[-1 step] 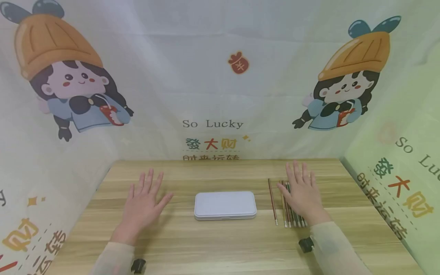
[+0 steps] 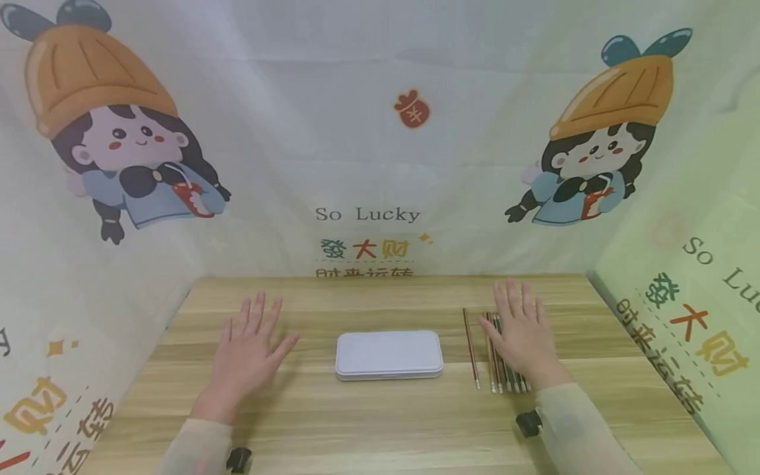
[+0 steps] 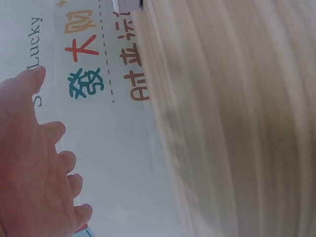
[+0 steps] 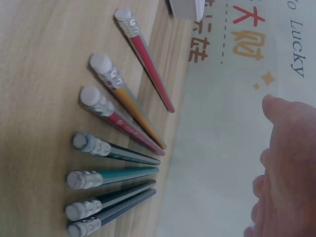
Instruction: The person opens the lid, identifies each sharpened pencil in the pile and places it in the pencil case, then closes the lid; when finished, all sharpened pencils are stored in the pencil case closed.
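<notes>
Your left hand [image 2: 246, 355] and right hand [image 2: 525, 336] were spread, holding nothing; the white case [image 2: 388, 355] looked closed and the pencils [image 4: 123, 153] lay outside, so work seemed not begun.

Pale printed backdrop [image 2: 309, 132]; wood-grain tabletop [image 2: 368, 422]

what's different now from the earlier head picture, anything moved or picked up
Nothing has visibly changed in the head view. The left hand and right hand stay spread, gripping nothing; the white case stays closed between them, and the pencils lie as before.
</notes>
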{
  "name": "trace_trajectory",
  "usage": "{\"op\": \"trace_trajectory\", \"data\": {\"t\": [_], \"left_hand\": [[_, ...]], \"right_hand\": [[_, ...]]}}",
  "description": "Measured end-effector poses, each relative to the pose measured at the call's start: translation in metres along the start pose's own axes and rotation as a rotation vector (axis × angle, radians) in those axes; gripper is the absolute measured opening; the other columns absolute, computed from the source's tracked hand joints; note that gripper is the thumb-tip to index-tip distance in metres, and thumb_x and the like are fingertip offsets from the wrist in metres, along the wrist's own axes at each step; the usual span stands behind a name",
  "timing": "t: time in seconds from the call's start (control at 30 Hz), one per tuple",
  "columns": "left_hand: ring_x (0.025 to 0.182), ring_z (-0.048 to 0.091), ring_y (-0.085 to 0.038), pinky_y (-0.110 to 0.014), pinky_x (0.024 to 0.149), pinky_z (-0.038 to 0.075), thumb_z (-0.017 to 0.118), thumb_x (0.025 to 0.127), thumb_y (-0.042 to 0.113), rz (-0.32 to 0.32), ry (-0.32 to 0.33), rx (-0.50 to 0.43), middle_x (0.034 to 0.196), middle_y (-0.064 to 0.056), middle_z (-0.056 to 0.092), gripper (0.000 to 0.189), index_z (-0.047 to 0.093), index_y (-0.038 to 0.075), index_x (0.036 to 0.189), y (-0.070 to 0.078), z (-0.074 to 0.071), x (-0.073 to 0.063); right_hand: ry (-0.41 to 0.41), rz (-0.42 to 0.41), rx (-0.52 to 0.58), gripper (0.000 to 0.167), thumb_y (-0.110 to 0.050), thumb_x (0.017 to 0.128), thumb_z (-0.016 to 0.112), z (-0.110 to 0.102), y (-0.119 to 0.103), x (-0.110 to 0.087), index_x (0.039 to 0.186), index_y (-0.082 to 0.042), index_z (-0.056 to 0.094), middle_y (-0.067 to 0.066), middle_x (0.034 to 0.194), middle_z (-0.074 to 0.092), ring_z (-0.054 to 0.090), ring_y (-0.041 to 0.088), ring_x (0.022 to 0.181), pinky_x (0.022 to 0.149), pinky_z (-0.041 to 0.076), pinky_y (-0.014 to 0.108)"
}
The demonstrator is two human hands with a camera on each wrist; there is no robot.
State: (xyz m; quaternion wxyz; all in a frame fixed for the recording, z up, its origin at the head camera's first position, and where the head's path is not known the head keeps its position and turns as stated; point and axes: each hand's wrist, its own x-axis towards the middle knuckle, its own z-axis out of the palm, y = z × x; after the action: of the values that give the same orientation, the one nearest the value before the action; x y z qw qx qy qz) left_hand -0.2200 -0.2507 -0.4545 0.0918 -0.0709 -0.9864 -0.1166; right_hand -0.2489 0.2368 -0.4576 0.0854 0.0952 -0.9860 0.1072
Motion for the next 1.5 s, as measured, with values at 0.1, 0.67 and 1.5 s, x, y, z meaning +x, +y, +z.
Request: {"op": "trace_trajectory", "data": {"t": [0.1,0.67,1.5], "left_hand": [[0.16,-0.001,-0.043,-0.07,0.125,0.0,0.037,0.103,0.066,0.004,-0.004,-0.001,0.174,-0.016,-0.001,0.084,0.012,0.019,0.167,0.0,0.0,-0.001],[0.157,0.012,-0.047,-0.068,0.124,0.019,0.067,0.098,0.044,0.112,-0.038,-0.217,0.173,-0.017,0.006,0.092,0.014,0.011,0.166,-0.005,0.007,-0.003],[0.146,0.044,-0.041,-0.061,0.121,0.034,0.084,0.083,0.029,0.311,-0.215,-0.397,0.16,-0.015,0.045,0.067,0.06,0.011,0.143,0.035,0.036,0.024]], "right_hand": [[-0.008,-0.005,0.0,0.081,-0.053,0.107,0.04,0.0,0.002,0.0,0.166,-0.006,0.011,0.024,0.172,0.002,-0.006,0.047,0.158,0.127,0.003,0.067],[0.082,-0.125,0.024,0.076,-0.035,0.099,0.067,-0.005,-0.001,0.001,0.159,-0.003,0.033,0.03,0.157,0.043,0.054,0.052,0.133,0.102,0.051,0.065],[-0.154,-0.335,0.318,0.058,-0.029,0.088,0.081,0.011,-0.041,0.014,0.138,-0.005,0.063,0.015,0.143,0.062,0.052,0.042,0.139,0.118,0.04,0.059]]}}
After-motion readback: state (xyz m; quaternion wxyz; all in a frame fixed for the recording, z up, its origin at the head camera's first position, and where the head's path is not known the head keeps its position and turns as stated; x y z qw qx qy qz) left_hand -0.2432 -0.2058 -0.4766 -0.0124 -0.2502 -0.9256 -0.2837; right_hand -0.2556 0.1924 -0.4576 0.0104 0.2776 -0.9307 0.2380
